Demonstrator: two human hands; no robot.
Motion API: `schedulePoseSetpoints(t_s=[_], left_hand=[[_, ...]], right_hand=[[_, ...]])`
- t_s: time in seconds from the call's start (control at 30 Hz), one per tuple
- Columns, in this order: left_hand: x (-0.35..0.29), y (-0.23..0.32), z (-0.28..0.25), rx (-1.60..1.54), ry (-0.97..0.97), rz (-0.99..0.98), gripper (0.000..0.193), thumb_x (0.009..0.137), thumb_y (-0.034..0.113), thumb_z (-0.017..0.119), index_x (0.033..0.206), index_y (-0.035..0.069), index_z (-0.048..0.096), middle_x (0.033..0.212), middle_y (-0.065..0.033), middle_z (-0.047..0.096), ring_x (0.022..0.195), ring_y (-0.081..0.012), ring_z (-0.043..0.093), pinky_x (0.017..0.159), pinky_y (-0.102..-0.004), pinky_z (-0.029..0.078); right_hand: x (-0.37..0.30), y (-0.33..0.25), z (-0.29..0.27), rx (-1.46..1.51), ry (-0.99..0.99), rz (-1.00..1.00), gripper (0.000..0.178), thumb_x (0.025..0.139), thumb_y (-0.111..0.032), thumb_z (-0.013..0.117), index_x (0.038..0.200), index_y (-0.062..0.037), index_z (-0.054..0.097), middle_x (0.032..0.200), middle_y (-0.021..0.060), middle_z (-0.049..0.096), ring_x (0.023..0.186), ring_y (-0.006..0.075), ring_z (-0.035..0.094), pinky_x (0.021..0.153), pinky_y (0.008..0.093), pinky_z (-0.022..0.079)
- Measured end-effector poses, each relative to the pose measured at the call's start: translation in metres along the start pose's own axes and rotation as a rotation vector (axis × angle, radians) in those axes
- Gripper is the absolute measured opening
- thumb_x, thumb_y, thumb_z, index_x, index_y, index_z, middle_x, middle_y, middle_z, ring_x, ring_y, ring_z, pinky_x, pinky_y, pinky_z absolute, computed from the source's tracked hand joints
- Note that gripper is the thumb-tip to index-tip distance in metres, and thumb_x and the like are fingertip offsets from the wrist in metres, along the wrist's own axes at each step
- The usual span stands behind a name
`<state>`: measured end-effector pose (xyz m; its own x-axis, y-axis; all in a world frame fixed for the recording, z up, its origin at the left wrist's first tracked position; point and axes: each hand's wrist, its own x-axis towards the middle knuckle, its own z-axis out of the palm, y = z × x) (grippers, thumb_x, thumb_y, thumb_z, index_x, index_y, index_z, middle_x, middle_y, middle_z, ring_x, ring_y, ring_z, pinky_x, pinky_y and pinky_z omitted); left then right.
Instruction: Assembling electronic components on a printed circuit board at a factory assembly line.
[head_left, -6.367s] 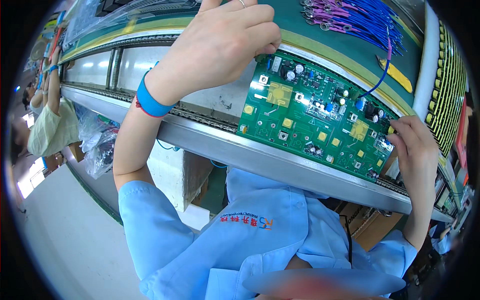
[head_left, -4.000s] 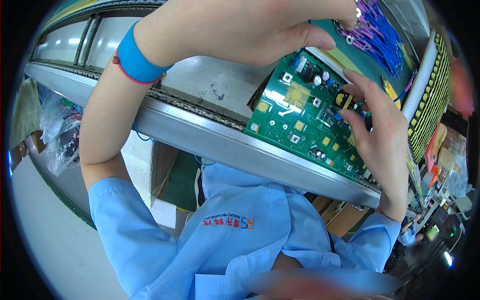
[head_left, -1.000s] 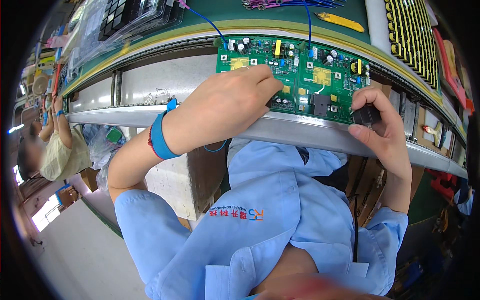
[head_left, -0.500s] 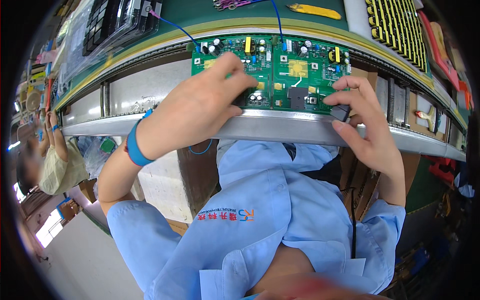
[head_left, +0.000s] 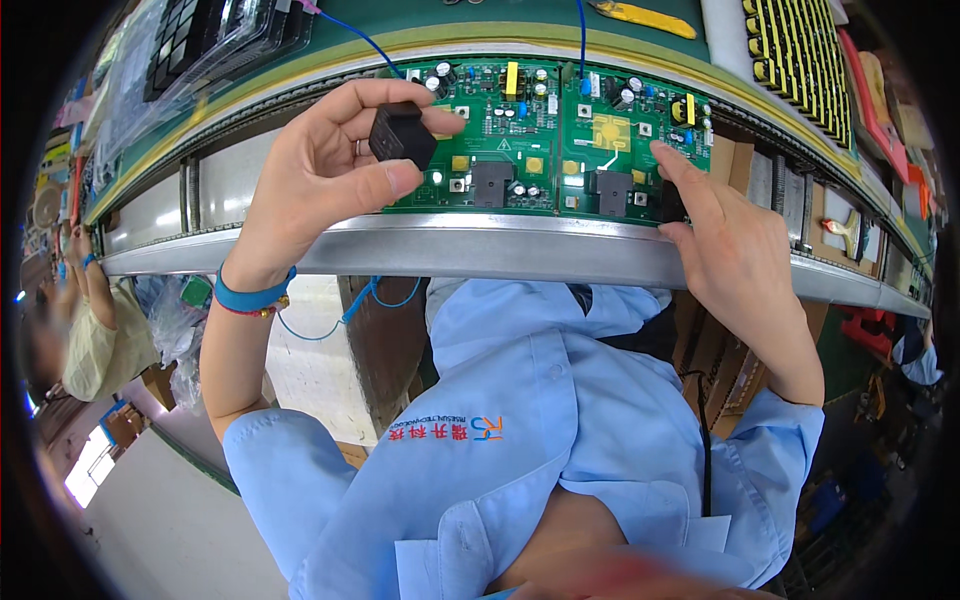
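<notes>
My left hand [head_left: 300, 175] holds a black box-shaped component [head_left: 402, 138] between thumb and fingers, raised over the left end of the left green circuit board [head_left: 510, 148]. At the lower right corner of the right circuit board [head_left: 655, 95], my right hand [head_left: 738, 235] has thumb and fingers around another black box-shaped component [head_left: 672, 203], partly hidden by them. Two similar flat-topped black components, one on the left board [head_left: 492, 184] and one on the right [head_left: 612, 192], sit along the near edge.
A metal rail [head_left: 520, 240] runs along the near side of the boards. Behind lie a yellow cutter [head_left: 645, 17], a tray of yellow-and-black parts [head_left: 800, 45] and a clear plastic tray with black parts [head_left: 190, 40]. Another person [head_left: 105, 330] is at far left.
My left hand has moved left and up off the left board, now showing a black component in its grip. My right hand has brought its dark component onto the right board's corner.
</notes>
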<state>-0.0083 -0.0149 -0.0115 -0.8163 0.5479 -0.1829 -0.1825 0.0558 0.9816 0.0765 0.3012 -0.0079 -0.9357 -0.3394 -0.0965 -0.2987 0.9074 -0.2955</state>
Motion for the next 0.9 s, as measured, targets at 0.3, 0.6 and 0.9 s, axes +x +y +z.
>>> schedulePoseSetpoints(t_s=[0.3,0.6,0.9], left_hand=[[-0.017,-0.005,-0.002,0.797,-0.023,0.153,0.044,0.075,0.006,0.075,0.117,0.004,0.063,0.105,-0.0089,0.064,0.095,-0.0213,0.06,0.086,-0.0335,0.048],[-0.014,-0.007,-0.003,1.244,-0.112,0.386,0.041,0.07,0.01,0.077,0.109,0.006,0.063,0.103,-0.0082,0.064,0.096,-0.029,0.059,0.087,-0.0379,0.044],[-0.019,-0.006,-0.024,1.307,0.216,0.094,0.018,0.092,0.02,0.061,0.098,0.004,0.066,0.092,-0.0151,0.065,0.086,-0.0366,0.061,0.081,-0.0458,0.043]], right_hand=[[-0.001,0.001,-0.016,0.269,0.134,0.016,0.057,0.074,-0.003,0.073,0.129,-0.0088,0.057,0.125,0.0118,0.061,0.077,0.0219,0.063,0.062,0.0284,0.049],[-0.009,0.013,-0.005,0.391,0.118,0.07,0.057,0.075,0.002,0.072,0.13,-0.0067,0.056,0.132,0.0093,0.058,0.077,0.0151,0.058,0.063,0.0232,0.045],[-0.004,0.024,-0.006,0.291,0.149,-0.094,0.045,0.083,-0.014,0.065,0.126,-0.0086,0.055,0.125,0.007,0.059,0.105,0.0257,0.063,0.076,0.0375,0.054]])
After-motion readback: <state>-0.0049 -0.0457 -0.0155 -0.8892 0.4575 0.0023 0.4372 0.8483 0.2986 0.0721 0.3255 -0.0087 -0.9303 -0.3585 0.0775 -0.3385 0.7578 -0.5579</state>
